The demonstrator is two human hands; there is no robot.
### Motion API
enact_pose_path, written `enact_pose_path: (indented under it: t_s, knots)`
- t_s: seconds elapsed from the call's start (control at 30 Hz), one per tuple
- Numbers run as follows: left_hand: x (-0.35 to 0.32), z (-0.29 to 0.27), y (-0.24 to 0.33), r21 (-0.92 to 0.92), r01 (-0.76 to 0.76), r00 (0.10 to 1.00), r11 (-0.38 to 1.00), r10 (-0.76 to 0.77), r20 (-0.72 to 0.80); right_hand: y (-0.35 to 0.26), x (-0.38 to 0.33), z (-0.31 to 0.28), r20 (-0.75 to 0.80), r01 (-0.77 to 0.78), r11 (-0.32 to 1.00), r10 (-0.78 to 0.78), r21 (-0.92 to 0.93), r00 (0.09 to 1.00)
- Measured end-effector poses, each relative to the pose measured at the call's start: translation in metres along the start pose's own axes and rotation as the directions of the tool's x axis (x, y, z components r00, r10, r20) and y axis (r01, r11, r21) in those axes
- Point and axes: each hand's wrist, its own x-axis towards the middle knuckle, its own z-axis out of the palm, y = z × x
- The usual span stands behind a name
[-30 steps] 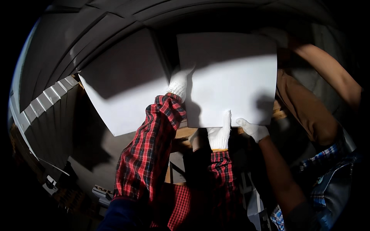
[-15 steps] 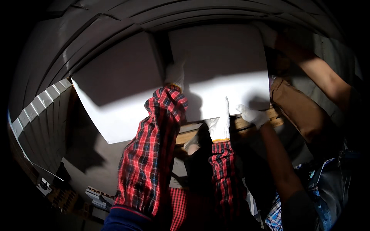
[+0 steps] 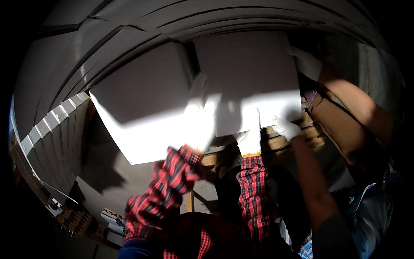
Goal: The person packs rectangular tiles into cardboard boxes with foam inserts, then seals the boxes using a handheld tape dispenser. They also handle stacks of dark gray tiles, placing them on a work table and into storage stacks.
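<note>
On the wooden pallet (image 3: pixel 280 140) lie two large pale slabs side by side. The gloved left hand (image 3: pixel 200 114) lies flat, seemingly open, on the left slab (image 3: pixel 142 112); the gloved right hand (image 3: pixel 251 138) grips the near edge of the right slab (image 3: pixel 248 73). A co-worker's gloved hand (image 3: pixel 284 128) touches that edge just beside it.

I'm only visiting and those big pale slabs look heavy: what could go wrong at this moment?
The right slab rests partly past the wooden pallet edge, steadied only by the gloved right hand; it might tip or slip. The co-worker's gloved hand sits at that same lower edge and could get pinched. The left hand lies across the seam with the left slab, another likely pinch spot.
</note>
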Motion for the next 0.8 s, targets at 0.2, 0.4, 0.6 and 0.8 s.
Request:
enact_pose_path:
  t_s: [0.2, 0.4, 0.6, 0.8]
  knots:
    - [0.003, -0.144, 0.02, 0.888, -0.309, 0.89, 0.342, 0.433, 0.143, 0.005, -0.002, 0.008, -0.035, -0.022, 0.997, 0.02, -0.073, 0.999]
    - [0.005, -0.175, 0.025, 0.968, -0.243, 0.937, 0.056, 0.272, 0.22, -0.031, -0.021, 0.021, 0.044, -0.194, 0.944, 0.213, -0.268, 0.976]
    - [0.007, -0.182, 0.045, 0.941, -0.329, 0.896, 0.084, 0.344, 0.283, -0.113, -0.005, 0.031, 0.357, 0.404, 0.005, -0.456, -0.915, 0.815]
    - [0.009, -0.158, 0.058, 0.922, -0.375, 0.871, 0.096, 0.376, 0.315, -0.148, 0.073, 0.003, 0.6, 0.163, -0.7, -0.44, -0.695, 0.668]
